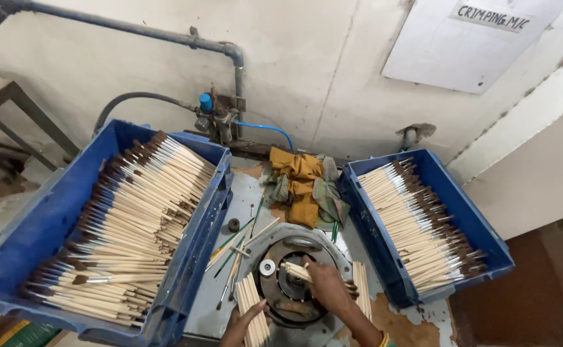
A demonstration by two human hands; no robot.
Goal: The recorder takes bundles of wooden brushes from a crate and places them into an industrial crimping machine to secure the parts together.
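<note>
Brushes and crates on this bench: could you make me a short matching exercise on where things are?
Things:
1. left hand
2. right hand
3. yellow cloth
4. fuller blue crate

Places:
A. at the bench's back, between the crates
B. left of the bench
C. over the round metal machine
D. holding a bundle of wooden handles

Pairs: 1-D, 2-C, 3-A, 4-B

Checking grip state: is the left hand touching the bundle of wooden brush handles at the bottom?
Touching. The head view shows the left hand with fingers wrapped against the handle bundle.
</note>
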